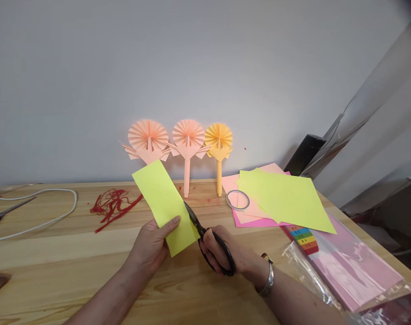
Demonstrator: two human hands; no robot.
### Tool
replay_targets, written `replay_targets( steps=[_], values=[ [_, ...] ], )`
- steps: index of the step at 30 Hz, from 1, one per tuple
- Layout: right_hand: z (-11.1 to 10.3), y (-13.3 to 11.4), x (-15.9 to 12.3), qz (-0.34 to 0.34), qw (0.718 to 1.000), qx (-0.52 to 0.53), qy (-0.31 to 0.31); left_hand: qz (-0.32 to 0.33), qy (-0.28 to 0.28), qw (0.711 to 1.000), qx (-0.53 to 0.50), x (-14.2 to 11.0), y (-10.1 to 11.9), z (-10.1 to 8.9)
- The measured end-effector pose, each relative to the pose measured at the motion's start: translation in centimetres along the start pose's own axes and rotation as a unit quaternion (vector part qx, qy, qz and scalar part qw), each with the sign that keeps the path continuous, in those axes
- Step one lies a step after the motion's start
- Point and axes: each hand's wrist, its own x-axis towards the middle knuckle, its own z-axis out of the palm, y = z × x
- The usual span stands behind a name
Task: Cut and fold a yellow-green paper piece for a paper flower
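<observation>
Left hand point(150, 246): pinching a yellow-green paper strip point(164, 203), thumb on its face
Right hand point(222, 249): wrapped around black-handled scissors point(194, 221), blades on the strip's right edge
Strip: held just above the worktop point(49, 253), near the middle
Clear plastic bag point(303, 266): near right, holding pink paper sheets point(354, 266)
Far right of the hands: yellow-green sheet point(287, 201) lying over pink paper point(249, 216), clear tape roll point(237, 200) beside them
</observation>
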Motion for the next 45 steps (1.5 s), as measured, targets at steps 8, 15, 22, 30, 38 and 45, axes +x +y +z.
replay_targets(
  steps=[8,15,22,30,38,45],
  values=[
    [-0.3,-0.3,-0.3,0.022,1.0,-0.011,-0.011,-0.003,0.001,1.0,-0.003,0.0,0.0,0.0],
    [-0.4,-0.5,-0.2,0.035,0.999,0.012,-0.023,-0.003,0.007,1.0,-0.001,-0.1,0.0,0.2],
    [-0.6,-0.2,-0.4,0.03,0.999,0.012,-0.027,-0.012,-0.005,1.0,-0.001,-0.1,-0.1,0.0],
    [-0.3,0.5,-0.1,0.016,1.0,0.017,-0.003,-0.007,-0.001,1.0,0.001,-0.1,0.0,0.2],
    [0.0,1.0,0.1,0.016,0.999,0.047,0.004,0.002,0.002,1.0,0.008,-0.2,0.1,0.1],
    [0.1,1.0,0.3,0.02,0.998,0.057,0.01,0.001,0.001,1.0,0.007,-0.1,0.1,0.2]
  ],
)
